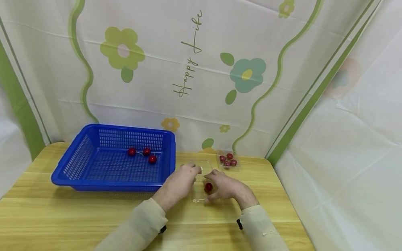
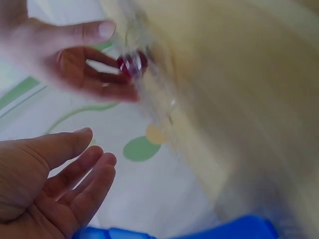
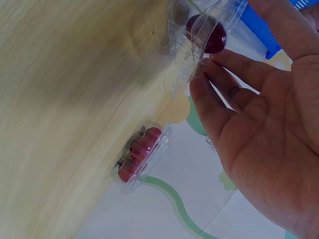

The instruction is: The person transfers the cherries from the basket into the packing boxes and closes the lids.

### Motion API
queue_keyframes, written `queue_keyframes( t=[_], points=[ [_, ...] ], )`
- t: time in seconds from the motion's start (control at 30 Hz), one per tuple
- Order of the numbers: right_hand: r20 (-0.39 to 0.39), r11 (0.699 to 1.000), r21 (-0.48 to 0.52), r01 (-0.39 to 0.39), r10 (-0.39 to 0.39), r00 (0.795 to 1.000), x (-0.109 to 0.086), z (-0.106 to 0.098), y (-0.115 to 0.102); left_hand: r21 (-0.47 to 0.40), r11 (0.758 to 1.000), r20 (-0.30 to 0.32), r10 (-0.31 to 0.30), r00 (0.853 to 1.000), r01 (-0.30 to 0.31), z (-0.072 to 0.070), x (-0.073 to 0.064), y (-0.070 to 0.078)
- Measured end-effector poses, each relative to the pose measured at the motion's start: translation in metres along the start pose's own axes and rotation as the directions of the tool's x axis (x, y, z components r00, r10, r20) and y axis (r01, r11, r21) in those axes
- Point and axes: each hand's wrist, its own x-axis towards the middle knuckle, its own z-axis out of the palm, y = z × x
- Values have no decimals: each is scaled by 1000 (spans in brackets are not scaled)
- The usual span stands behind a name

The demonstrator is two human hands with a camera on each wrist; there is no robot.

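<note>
A clear plastic box (image 1: 199,200) lies unfolded on the table to the right of the blue basket. Inside it sits one dark red cherry (image 1: 208,187) with a green stem, seen close in the right wrist view. My right hand (image 1: 226,185) arches around the cherry's end of the box, its fingertips (image 3: 199,79) right at the plastic edge. Over the left side of the box hovers my left hand (image 1: 181,180), fingers loosely bent and nothing between them. In the left wrist view, a gap separates the left hand (image 2: 65,179) from the cherry (image 2: 132,64).
The blue basket (image 1: 111,185) stands on the left with three red cherries (image 1: 146,151) in it. A second clear box (image 1: 238,166) holding several cherries stands at the back right, near the curtain (image 1: 146,88). Wooden tabletop (image 1: 193,242) extends in front.
</note>
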Motion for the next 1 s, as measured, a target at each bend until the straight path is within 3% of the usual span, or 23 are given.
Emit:
queue_keyframes(
  t=[0.17,0.57,1.0],
  points=[
    [2,1000,19,-12,12,1000,-1,-1,0,14,1000,-53,20,998,-19,-15,-1,-8],
    [2,999,32,-12,12,1000,-2,-1,-1,29,1000,-151,6,989,-1,-38,0,-37],
    [1,1000,25,-15,15,1000,-2,0,-2,-11,988,-135,-156,978,156,-49,-3,-81]
  ],
)
